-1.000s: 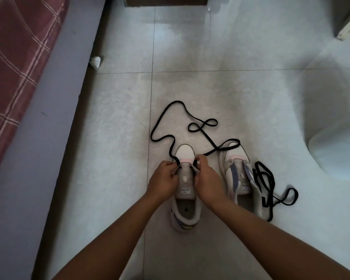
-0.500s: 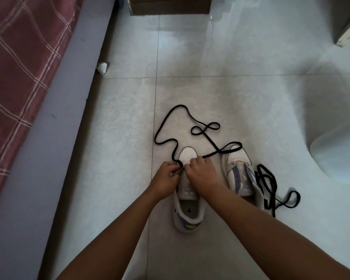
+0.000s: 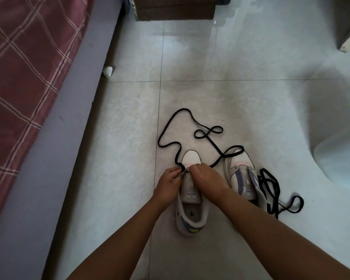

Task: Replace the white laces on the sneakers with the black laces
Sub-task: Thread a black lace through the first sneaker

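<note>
Left sneaker [image 3: 191,201] is set on the tiled floor [image 3: 240,93], w/ both hands at its toe-end eyelets. Black lace [image 3: 190,126] is pinched by left hand [image 3: 168,185] fingertips; right hand [image 3: 207,181] fingers are curled at the same spot, grip can't be told. Right sneaker [image 3: 243,176] sits just beside, second black lace [image 3: 275,194] piled against it.

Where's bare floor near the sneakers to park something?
Free: the tiles between the bed edge and the left sneaker, and the far floor between the brown box and the loose black lace. Crowded: ahead of both toes, and right of the right sneaker, where the second black lace is bunched.
</note>
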A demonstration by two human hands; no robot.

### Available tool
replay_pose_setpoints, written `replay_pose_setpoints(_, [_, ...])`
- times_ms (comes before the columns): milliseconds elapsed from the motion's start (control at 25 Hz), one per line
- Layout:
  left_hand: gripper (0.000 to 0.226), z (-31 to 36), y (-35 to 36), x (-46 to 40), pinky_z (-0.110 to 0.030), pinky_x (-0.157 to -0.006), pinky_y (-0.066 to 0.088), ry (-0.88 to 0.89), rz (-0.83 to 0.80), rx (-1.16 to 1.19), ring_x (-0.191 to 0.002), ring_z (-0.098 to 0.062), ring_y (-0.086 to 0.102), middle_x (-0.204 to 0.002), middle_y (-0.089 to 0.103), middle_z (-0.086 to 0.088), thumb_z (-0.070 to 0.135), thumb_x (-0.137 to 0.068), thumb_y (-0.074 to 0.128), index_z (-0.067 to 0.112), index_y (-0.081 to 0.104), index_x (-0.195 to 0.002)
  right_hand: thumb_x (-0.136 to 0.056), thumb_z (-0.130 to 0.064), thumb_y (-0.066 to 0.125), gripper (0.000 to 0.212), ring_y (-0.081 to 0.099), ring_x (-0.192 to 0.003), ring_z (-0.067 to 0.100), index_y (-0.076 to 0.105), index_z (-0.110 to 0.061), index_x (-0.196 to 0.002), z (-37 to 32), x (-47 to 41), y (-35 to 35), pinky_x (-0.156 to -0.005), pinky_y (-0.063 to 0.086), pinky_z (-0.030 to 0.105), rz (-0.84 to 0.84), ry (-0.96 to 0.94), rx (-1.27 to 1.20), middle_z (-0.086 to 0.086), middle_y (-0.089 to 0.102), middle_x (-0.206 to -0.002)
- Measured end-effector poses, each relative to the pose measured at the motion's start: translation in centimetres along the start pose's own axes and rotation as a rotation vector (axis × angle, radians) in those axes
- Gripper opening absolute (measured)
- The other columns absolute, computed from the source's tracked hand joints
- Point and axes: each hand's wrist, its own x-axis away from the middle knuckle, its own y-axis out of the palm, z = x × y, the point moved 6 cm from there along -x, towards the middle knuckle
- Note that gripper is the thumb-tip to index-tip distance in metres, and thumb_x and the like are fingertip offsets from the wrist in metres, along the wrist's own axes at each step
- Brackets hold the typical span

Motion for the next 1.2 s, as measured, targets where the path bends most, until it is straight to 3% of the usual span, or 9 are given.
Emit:
replay_pose_setpoints(160, [0.037, 0.1, -0.1, 0.2, -0.028, -0.107, 0.036, -0.008, -0.01, 0.058, -0.122, -0.01, 0.047, -0.137, 0.048, 0.0, 0.02, -0.099, 0.046, 0.013, 0.051, -0.134, -0.09, -0.009, 0.053, 0.017, 0.056, -0.096, 0.032, 0.057, -0.001, -0.104, 1.2, -0.5, 2.3, -0.076, 0.034, 0.035, -0.197, 0.238, -0.169, 0.017, 0.062, -0.102])
replay_pose_setpoints(320, [0.036, -0.2, 0.1, 0.2, -0.032, -0.109, 0.037, -0.017, -0.016, 0.066, -0.122, -0.01, 0.047, -0.138, 0.047, 0.002, 0.021, -0.099, 0.044, 0.017, 0.051, -0.135, -0.091, -0.02, 0.053, 0.023, 0.056, -0.1, 0.029, 0.057, -0.007, -0.11, 1.3, -1.0, 2.6, -0.08, 0.036, 0.035, -0.278, 0.237, -0.043, 0.012, 0.063, -0.108])
replay_pose_setpoints(480, [0.038, -0.2, 0.1, 0.2, -0.026, -0.107, 0.035, 0.004, -0.021, 0.026, -0.119, -0.006, 0.046, -0.138, 0.047, 0.002, 0.014, -0.099, 0.042, 0.019, 0.051, -0.135, -0.039, -0.02, 0.088, 0.032, 0.06, -0.052, 0.017, 0.064, -0.014, -0.059, -0.9, -1.4, 1.2, -0.048, 0.043, 0.022, -0.222, 0.165, 0.26, 0.002, 0.062, -0.056])
replay_pose_setpoints(560, [0.04, -0.1, 0.3, 0.2, -0.027, -0.107, 0.035, 0.025, -0.024, -0.017, -0.121, -0.008, 0.046, -0.138, 0.047, 0.002, 0.011, -0.097, 0.042, 0.018, 0.05, -0.135, -0.034, -0.02, 0.088, 0.033, 0.057, -0.048, 0.014, 0.061, -0.015, -0.052, -1.6, -1.5, 1.1, -0.044, 0.042, 0.02, -0.187, 0.209, 0.273, 0.0, 0.058, -0.052])
replay_pose_setpoints(640, [0.04, -0.1, 0.6, 0.4, -0.03, -0.102, 0.039, 0.018, 0.011, -0.037, -0.117, -0.01, 0.049, -0.135, 0.05, 0.001, 0.01, -0.093, 0.043, 0.017, 0.053, -0.131, -0.064, -0.022, 0.076, 0.018, 0.061, -0.07, 0.019, 0.064, -0.013, -0.074, -1.7, -1.5, 1.3, -0.061, 0.046, 0.026, -0.204, 0.262, 0.25, 0.006, 0.064, -0.075])
replay_pose_setpoints(720, [0.037, -0.4, 0.8, 0.8, -0.032, -0.097, 0.043, -0.029, 0.087, -0.013, -0.111, -0.01, 0.052, -0.13, 0.054, 0.002, 0.015, -0.091, 0.046, 0.022, 0.056, -0.126, -0.09, -0.015, 0.045, 0.018, 0.053, -0.101, 0.027, 0.054, -0.008, -0.105, -0.9, -1.2, 2.5, -0.082, 0.039, 0.034, -0.282, 0.339, 0.205, 0.012, 0.057, -0.108])
replay_pose_setpoints(840, [0.042, -0.9, 0.8, 1.4, -0.03, -0.093, 0.042, -0.111, 0.173, -0.017, -0.114, -0.008, 0.052, -0.13, 0.053, 0.01, 0.025, -0.09, 0.051, 0.03, 0.05, -0.132, -0.091, -0.014, 0.04, 0.026, 0.046, -0.111, 0.027, 0.047, -0.011, -0.116, -0.1, -0.9, 2.7, -0.089, 0.034, 0.037, -0.249, 0.359, 0.122, 0.009, 0.051, -0.119])
replay_pose_setpoints(1080, [0.031, -0.4, 1.0, 1.5, -0.024, -0.083, 0.039, -0.088, 0.204, -0.107, -0.099, -0.002, 0.051, -0.125, 0.057, 0.012, 0.034, -0.093, 0.049, 0.032, 0.055, -0.123, -0.095, -0.018, 0.036, 0.022, 0.056, -0.095, 0.023, 0.055, -0.012, -0.104, -1.4, -1.1, 2.6, -0.088, 0.04, 0.036, -0.198, 0.298, 0.297, 0.007, 0.06, -0.102])
replay_pose_setpoints(1200, [0.029, -0.1, 0.9, 1.9, -0.023, -0.079, 0.041, -0.032, 0.253, -0.176, -0.095, -0.001, 0.052, -0.121, 0.06, 0.012, 0.03, -0.096, 0.046, 0.029, 0.059, -0.122, -0.082, -0.022, 0.061, 0.006, 0.062, -0.076, 0.02, 0.064, -0.017, -0.084, -1.1, -1.1, 1.5, -0.075, 0.046, 0.033, -0.133, 0.337, 0.269, 0.001, 0.065, -0.08])
